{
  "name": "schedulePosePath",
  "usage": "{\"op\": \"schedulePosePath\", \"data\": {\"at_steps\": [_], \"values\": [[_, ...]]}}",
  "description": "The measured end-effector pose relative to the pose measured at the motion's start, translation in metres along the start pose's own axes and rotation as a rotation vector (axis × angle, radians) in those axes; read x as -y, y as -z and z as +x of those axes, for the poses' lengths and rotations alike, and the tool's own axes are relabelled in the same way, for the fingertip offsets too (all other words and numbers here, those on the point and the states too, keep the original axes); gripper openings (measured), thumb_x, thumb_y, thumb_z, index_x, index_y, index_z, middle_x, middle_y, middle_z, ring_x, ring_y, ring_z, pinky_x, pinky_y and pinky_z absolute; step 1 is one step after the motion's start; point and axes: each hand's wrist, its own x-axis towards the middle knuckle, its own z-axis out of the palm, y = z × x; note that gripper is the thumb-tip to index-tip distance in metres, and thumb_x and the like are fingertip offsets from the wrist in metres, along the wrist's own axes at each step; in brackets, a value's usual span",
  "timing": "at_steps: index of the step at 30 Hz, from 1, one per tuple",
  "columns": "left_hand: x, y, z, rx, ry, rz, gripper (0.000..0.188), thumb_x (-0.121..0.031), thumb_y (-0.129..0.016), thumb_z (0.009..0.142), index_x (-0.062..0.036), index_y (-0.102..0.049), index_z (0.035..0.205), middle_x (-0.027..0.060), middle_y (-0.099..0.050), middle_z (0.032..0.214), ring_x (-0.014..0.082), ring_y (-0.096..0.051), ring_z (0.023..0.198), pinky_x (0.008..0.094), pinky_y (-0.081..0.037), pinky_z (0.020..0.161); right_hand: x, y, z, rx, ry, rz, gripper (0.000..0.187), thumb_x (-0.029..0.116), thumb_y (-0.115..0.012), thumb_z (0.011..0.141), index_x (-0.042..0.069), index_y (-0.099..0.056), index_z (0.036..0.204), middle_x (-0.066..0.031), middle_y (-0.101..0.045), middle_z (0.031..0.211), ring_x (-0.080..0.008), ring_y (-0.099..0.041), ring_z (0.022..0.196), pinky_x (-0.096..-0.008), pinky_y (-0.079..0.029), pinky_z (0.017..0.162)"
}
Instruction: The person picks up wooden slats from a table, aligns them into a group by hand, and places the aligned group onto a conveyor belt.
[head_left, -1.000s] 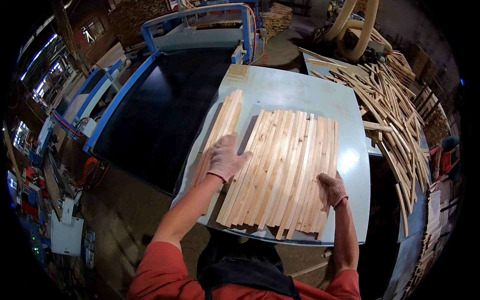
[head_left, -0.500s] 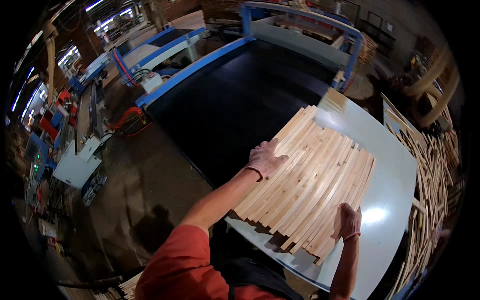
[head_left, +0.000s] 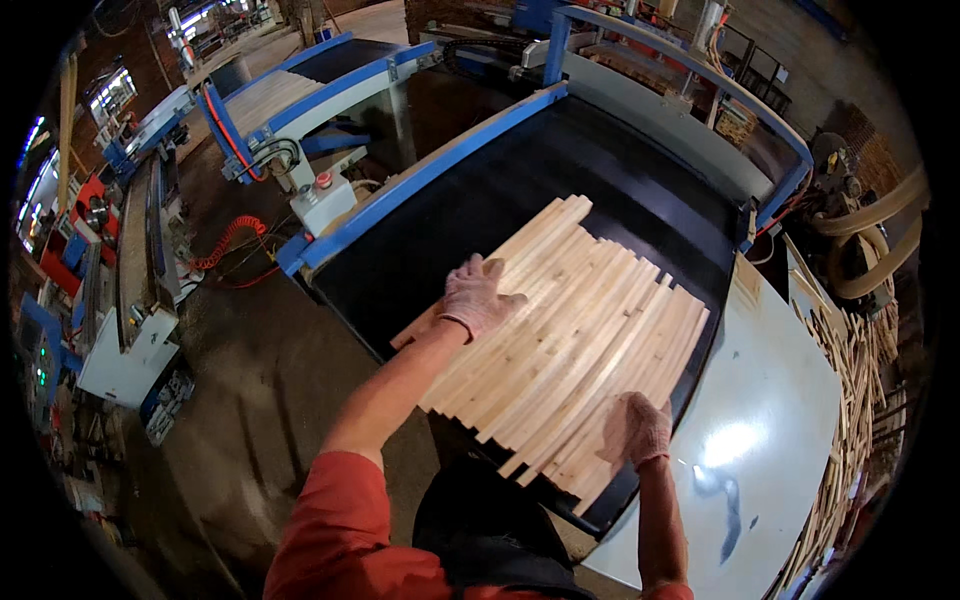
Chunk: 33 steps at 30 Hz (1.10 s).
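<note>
A row of pale wooden strips (head_left: 570,340), laid side by side with uneven ends, rests on the black conveyor belt (head_left: 640,180). My left hand (head_left: 478,297), in a pinkish knit glove, grips the row's left side, its thumb stretched over the strips. One strip end pokes out to the left beyond this hand. On the near right side, my right hand (head_left: 640,428), gloved the same way, presses against the outer strips; its fingertips are partly hidden. Between them, my two hands keep the row together.
A smooth pale table (head_left: 770,430) adjoins the belt's right side. The blue machine frame (head_left: 690,65) arches over the belt's far end. To the left stands a control box (head_left: 325,203) with a red button. Loose thin strips (head_left: 850,400) are heaped at the far right.
Both hands have slid the wooden strips leftward, off the pale table and onto the black belt. The view has shifted too, showing more of the table's surface.
</note>
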Motion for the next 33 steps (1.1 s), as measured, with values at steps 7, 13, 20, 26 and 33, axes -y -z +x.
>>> {"op": "schedulePosePath", "data": {"at_steps": [7,13,20,26,33], "values": [[0.128,0.041,0.088,-0.041,0.024,0.256,0.097,-0.072,-0.038,0.105,-0.0020,-0.022,0.171,0.0262,-0.017,0.177,0.0438,-0.013,0.165,0.0556,-0.007,0.133,-0.034,-0.186,0.037,0.089,-0.126,0.126,0.060,0.005,-0.077,0.093,0.007,-0.045,0.144,-0.0124,-0.068,0.118,-0.0256,-0.070,0.103,-0.0397,-0.061,0.087],[0.180,0.059,0.120,-0.065,0.098,0.338,0.093,-0.069,-0.033,0.108,-0.0028,-0.019,0.172,0.0211,-0.016,0.179,0.0390,-0.012,0.166,0.0542,-0.006,0.134,-0.018,-0.244,0.076,0.391,0.121,-1.465,0.061,0.048,-0.059,0.106,0.004,-0.047,0.147,-0.0244,-0.069,0.125,-0.0407,-0.075,0.101,-0.0461,-0.061,0.089],[0.177,0.025,0.124,-0.183,0.049,0.354,0.090,-0.069,-0.034,0.109,-0.0007,-0.035,0.167,0.0206,-0.033,0.174,0.0346,-0.027,0.162,0.0470,-0.012,0.135,0.032,-0.248,0.046,0.205,-0.136,-1.360,0.096,0.073,-0.057,0.097,-0.012,-0.050,0.140,-0.0249,-0.078,0.112,-0.0374,-0.078,0.105,-0.0479,-0.062,0.091],[0.241,0.018,0.116,-0.217,0.308,0.268,0.083,-0.061,-0.043,0.110,-0.0022,-0.034,0.167,0.0238,-0.033,0.173,0.0385,-0.028,0.161,0.0463,-0.021,0.133,-0.027,-0.253,0.049,0.377,0.145,-0.990,0.086,0.055,-0.068,0.094,-0.004,-0.045,0.152,-0.0261,-0.076,0.115,-0.0387,-0.075,0.106,-0.0460,-0.059,0.092],[0.001,-0.069,0.029,-0.049,-0.335,-0.517,0.070,-0.046,-0.045,0.114,-0.0007,-0.036,0.167,0.0251,-0.039,0.169,0.0387,-0.036,0.157,0.0445,-0.026,0.130,-0.198,-0.077,-0.013,1.270,0.209,-0.486,0.032,0.026,-0.063,0.103,0.012,-0.065,0.132,-0.0049,-0.067,0.100,-0.0233,-0.064,0.109,-0.0480,-0.051,0.096]]}}
